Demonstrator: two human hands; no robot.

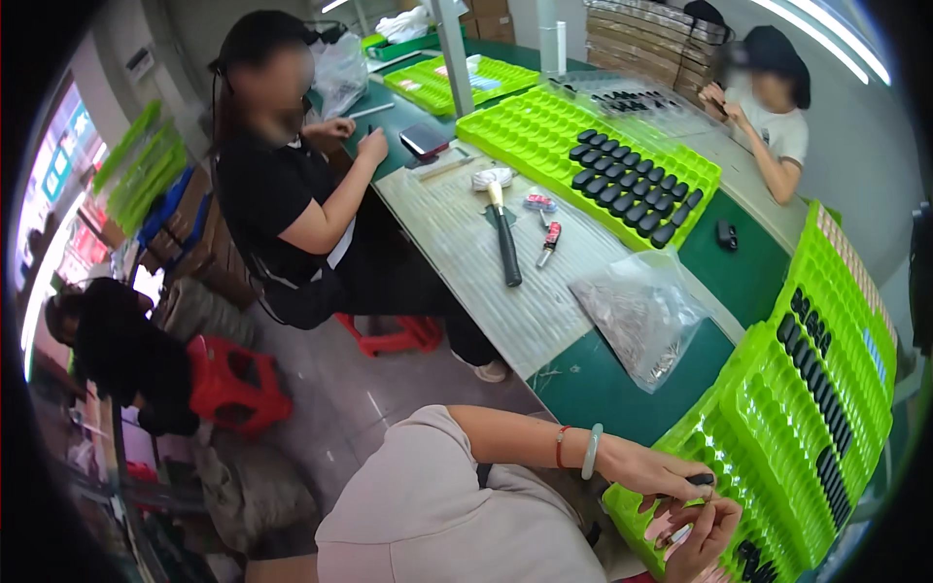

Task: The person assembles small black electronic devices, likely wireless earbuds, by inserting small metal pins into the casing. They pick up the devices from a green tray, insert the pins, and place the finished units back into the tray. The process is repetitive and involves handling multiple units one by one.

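Observation:
Over the near green tray (719, 442), my two hands meet at the lower right. A small black plastic part (700, 479) sits pinched in my left hand (653, 473), whose wrist wears a pale green bangle and a red string bracelet. Just below it, my right hand (708, 534) has its thumb and fingertips pressed together close to the left fingertips. What the right fingers hold is too small and hidden to make out. Several black parts (753, 562) lie in the tray beside the right hand, and longer rows of black pieces (816, 379) fill cells farther along.
A clear bag of small metal pieces (646, 316) lies on the green table, near a hammer (505, 238) and small red-labelled tubes (550, 243). Another green tray (544, 131) holds black oval parts. Two people sit across the table; another bends near a red stool (233, 384).

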